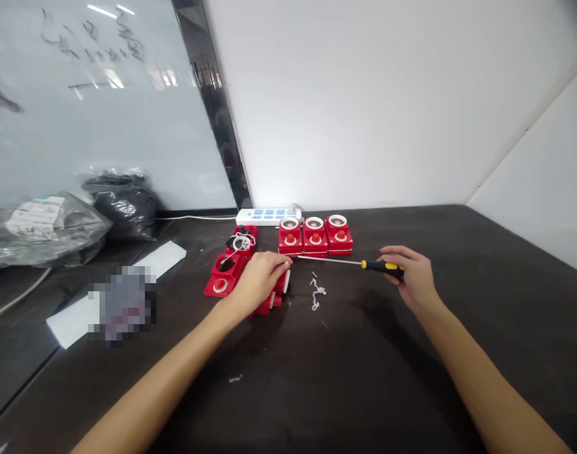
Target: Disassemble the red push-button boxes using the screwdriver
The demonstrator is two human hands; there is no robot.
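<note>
So, reading left to right from the white power strip (268,217) at the back edge of the dark tabletop (487,315): well left of the strip, a crinkled transparent plastic bag (45,230) with a paper label and a glossy black plastic bag (122,205) sit against a glass panel (103,107), with a white paper sheet (163,260) lying nearer you, partly hidden by a pixelated patch. Just in front of the strip, a red box with a white wire loop (241,243) touches a red box with a round hole (224,274). Nearer you, your left hand (260,282) sits on a stack of red plastic housings (269,304), fingers together and curled over it, so the stack lies under your palm. Your right hand (413,277) has its fingers wrapped around the yellow-and-black handle of a screwdriver (383,267), whose slim steel shaft runs left until its tip nearly meets your left fingertips. Right of the strip's front, three red square housings (315,236) stand side by side, with round openings and red buttons. Twisted white scraps (317,293) lie between your hands, and dark tabletop stretches right to the white wall (373,107).
</note>
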